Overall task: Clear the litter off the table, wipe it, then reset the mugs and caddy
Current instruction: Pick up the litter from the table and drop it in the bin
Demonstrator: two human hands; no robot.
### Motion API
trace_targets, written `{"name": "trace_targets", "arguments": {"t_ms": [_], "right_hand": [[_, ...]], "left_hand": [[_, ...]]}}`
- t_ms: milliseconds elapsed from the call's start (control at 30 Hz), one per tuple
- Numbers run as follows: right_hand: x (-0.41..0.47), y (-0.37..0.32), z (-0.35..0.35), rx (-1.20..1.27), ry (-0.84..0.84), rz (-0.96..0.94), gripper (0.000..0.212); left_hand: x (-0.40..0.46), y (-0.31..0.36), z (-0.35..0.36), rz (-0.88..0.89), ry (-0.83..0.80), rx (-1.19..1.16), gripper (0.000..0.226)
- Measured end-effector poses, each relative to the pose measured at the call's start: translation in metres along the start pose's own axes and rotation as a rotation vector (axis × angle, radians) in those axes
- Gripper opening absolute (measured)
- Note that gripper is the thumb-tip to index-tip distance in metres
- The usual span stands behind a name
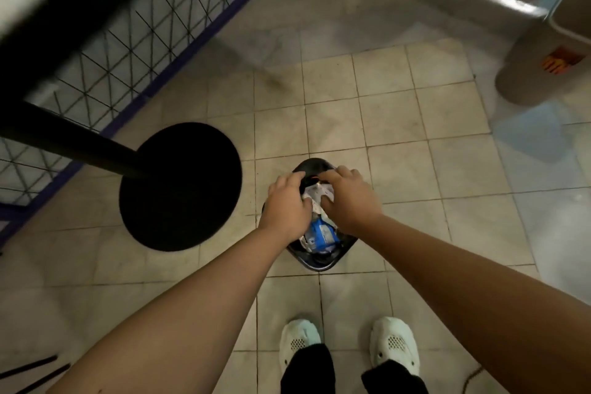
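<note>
A small black bin point(315, 261) stands on the tiled floor in front of my feet. Both my hands are over its opening. My left hand point(287, 200) and my right hand point(347, 198) press down together on crumpled white paper litter point(319, 195) with small red marks. Below the paper, a blue and white packet point(321, 235) lies inside the bin. The far rim of the bin shows above my fingers. The table top, mugs and caddy are out of view, apart from a pale table edge at the upper left.
A black table post point(70, 144) runs down to a round black base point(180, 185) left of the bin. A wire grid panel with a purple frame point(134, 29) stands behind it. A grey bin point(543, 51) is at the far right. My white shoes point(395, 342) are at the bottom.
</note>
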State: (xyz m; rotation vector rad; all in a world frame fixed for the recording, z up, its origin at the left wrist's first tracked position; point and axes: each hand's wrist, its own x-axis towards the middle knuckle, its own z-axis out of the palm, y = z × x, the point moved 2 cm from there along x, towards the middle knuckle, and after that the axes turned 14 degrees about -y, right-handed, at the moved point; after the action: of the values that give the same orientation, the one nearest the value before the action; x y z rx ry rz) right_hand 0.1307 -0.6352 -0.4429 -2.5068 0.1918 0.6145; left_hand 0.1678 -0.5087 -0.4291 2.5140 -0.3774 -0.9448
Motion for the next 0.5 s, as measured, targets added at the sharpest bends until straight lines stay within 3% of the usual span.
{"name": "trace_targets", "arguments": {"t_ms": [267,500], "right_hand": [[-0.102,-0.100,-0.174,-0.055,0.036,-0.076,0.049],[-0.166,-0.182,-0.281,-0.077,0.095,-0.146,0.049]], "left_hand": [[-0.121,0.110,-0.146,0.037,0.060,0.011,0.053],[-0.209,0.166,-0.259,0.119,0.103,0.008,0.057]]}}
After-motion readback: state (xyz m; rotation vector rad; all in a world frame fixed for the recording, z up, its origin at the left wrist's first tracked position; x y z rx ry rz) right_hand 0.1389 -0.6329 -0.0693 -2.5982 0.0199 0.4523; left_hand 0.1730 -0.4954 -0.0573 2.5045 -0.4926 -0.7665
